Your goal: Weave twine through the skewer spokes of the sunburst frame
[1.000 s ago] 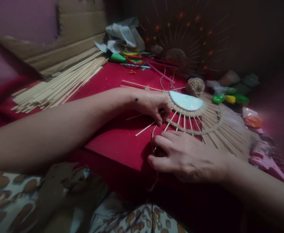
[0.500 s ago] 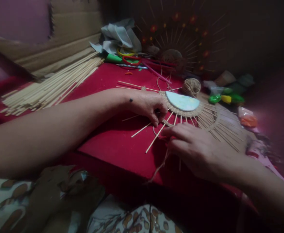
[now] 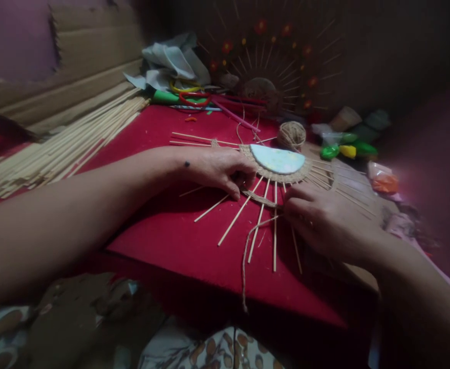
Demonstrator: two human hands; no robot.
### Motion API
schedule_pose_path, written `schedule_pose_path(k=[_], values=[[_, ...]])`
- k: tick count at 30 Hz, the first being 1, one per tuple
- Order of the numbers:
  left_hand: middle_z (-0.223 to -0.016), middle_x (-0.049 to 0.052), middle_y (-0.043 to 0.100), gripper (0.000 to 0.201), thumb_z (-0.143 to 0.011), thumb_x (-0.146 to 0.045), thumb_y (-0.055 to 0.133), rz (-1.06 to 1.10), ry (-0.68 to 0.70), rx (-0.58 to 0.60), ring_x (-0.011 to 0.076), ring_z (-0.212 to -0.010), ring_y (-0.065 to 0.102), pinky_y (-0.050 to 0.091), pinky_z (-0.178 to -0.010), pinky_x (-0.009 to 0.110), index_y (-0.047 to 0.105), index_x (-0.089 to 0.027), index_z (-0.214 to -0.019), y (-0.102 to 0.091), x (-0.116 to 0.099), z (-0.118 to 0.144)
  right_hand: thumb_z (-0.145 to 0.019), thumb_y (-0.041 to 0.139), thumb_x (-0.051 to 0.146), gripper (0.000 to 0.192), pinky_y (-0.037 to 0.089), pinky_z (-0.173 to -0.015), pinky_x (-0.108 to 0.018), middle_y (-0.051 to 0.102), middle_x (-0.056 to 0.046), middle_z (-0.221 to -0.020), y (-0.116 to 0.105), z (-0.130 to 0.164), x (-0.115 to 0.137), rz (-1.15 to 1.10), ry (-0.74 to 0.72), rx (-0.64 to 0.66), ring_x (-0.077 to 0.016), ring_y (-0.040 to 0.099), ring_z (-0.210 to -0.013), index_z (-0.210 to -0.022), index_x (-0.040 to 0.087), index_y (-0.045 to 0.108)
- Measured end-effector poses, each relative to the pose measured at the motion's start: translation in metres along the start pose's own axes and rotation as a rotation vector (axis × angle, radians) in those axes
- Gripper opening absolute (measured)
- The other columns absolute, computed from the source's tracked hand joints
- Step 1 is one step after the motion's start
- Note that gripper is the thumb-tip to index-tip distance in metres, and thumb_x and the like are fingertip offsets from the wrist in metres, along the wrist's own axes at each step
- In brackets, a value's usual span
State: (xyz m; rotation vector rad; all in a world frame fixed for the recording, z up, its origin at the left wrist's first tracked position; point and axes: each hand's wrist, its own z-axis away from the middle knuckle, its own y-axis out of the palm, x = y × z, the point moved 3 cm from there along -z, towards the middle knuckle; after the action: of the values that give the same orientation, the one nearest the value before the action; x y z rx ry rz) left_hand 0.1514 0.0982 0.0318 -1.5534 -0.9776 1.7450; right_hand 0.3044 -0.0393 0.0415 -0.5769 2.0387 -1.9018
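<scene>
Head cam: half-woven stick sunburst (image 3: 276, 169), jute twine (image 3: 248, 246) in right-hand (image 3: 324, 220) grip.

Probably a home craft corner: stick bundle (image 3: 56, 148), twine ball (image 3: 291, 135).

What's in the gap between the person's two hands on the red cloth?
In the head view, a short stretch of woven twine band crossing thin wooden sticks spans from the left hand to the right hand, with red cloth beneath.
</scene>
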Motion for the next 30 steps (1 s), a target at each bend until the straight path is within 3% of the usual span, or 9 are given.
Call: schedule_pose_path(k=[4, 10, 15, 20, 24, 26, 30], values=[[-0.075, 0.001, 0.065, 0.01, -0.079, -0.022, 0.066, -0.025, -0.046, 0.023, 0.0122, -0.071, 0.053, 0.035, -0.065, 0.023, 0.065, -0.014, -0.085, 0.001, -0.001, -0.001, -0.088, 0.044, 0.014, 0.02, 0.038, -0.063, -0.028, 0.054, -0.008, -0.083, -0.001, 0.007, 0.001, -0.078, -0.016, 0.006, -0.0152, 0.048, -0.072, -0.075, 0.015, 0.058], [-0.073, 0.002, 0.064, 0.022, -0.085, -0.037, 0.061, -0.149, -0.04, -0.09, 0.0118, -0.065, 0.051, 0.032, -0.063, 0.024, 0.065, -0.015, -0.082, 0.007, -0.004, -0.004, -0.09, 0.044, 0.012, 0.018, 0.04, -0.063, -0.026, 0.058, -0.005, -0.08, -0.008, 0.018, 0.002, -0.268, 0.008, -0.012, -0.0137, 0.052, -0.071, -0.083, 0.017, 0.06], [-0.062, -0.001, 0.059, 0.022, -0.078, -0.037, 0.068, -0.208, -0.082, -0.146, 0.0097, -0.058, 0.046, 0.034, -0.066, 0.025, 0.063, -0.016, -0.077, 0.01, -0.005, -0.007, -0.091, 0.05, 0.022, 0.017, 0.047, -0.06, -0.024, 0.063, -0.004, -0.076, -0.013, 0.022, 0.001, -0.744, 0.089, 0.032, -0.0128, 0.059, -0.069, -0.08, 0.016, 0.062], [-0.064, -0.001, 0.06, 0.022, -0.078, -0.037, 0.068, -0.254, -0.128, -0.139, 0.0094, -0.058, 0.048, 0.035, -0.064, 0.024, 0.063, -0.015, -0.074, 0.009, -0.007, -0.007, -0.087, 0.058, 0.03, 0.019, 0.051, -0.062, -0.026, 0.066, -0.006, -0.081, -0.012, 0.026, -0.001, -1.125, 0.303, 0.095, -0.0156, 0.063, -0.072, -0.078, 0.016, 0.065], [-0.064, -0.001, 0.059, 0.024, -0.077, -0.039, 0.069, -0.263, -0.133, -0.153, 0.0092, -0.058, 0.048, 0.033, -0.059, 0.023, 0.063, -0.016, -0.073, 0.009, -0.007, -0.007, -0.08, 0.067, 0.031, 0.017, 0.05, -0.058, -0.023, 0.063, -0.003, -0.07, -0.004, 0.028, 0.004, -1.218, 0.492, 0.117, -0.0134, 0.062, -0.066, -0.075, 0.016, 0.062], [-0.064, -0.001, 0.059, 0.024, -0.077, -0.04, 0.068, -0.27, -0.126, -0.158, 0.0091, -0.057, 0.048, 0.034, -0.059, 0.022, 0.063, -0.016, -0.074, 0.009, -0.007, -0.007, -0.081, 0.066, 0.03, 0.015, 0.05, -0.056, -0.021, 0.064, -0.002, -0.072, 0.0, 0.031, 0.012, -1.233, 0.526, 0.091, -0.0117, 0.061, -0.063, -0.084, 0.017, 0.06], [-0.065, -0.001, 0.06, 0.025, -0.078, -0.041, 0.067, -0.279, -0.128, -0.161, 0.0093, -0.058, 0.048, 0.035, -0.06, 0.023, 0.063, -0.017, -0.073, 0.009, -0.006, -0.007, -0.086, 0.057, 0.027, 0.015, 0.048, -0.052, -0.021, 0.066, -0.002, -0.076, 0.004, 0.042, 0.029, -1.004, 0.587, -0.042, -0.0106, 0.059, -0.06, -0.098, 0.018, 0.058]])
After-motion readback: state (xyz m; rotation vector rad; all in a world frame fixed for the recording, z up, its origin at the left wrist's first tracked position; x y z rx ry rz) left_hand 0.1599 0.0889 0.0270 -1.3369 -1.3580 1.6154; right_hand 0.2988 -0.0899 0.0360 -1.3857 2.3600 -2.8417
